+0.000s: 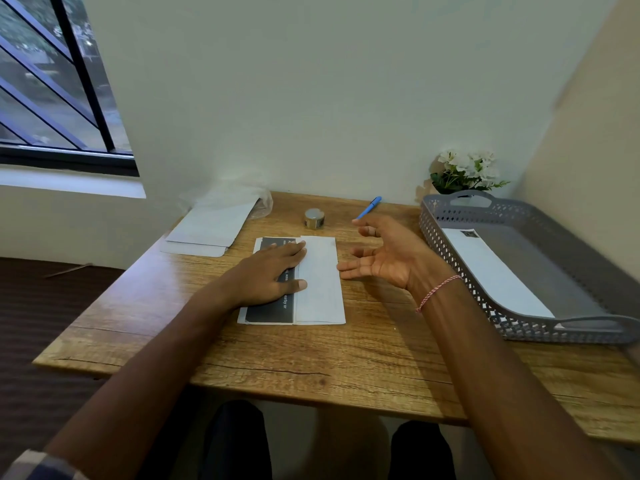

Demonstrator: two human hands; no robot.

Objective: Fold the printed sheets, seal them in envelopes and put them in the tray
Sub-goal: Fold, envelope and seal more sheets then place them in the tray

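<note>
Dim daylight, blurred wide-angle edges

At the middle of the desk (311, 358) I see a folded sheet (294, 285), my left hand (268, 273) flat on it, my right hand (384, 258) raised just to its right. Behind it stands a tape roll (314, 218); a pen (370, 206) lies right of the roll. Envelopes (211, 225) lie at rear left. The tray (450, 230), at right, holds one envelope (498, 271); flowers (464, 171) stand behind it.

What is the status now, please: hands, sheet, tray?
Left hand flat on printed sheet, partly folded. Right hand open, empty. One envelope in tray. Nothing in the way.
</note>
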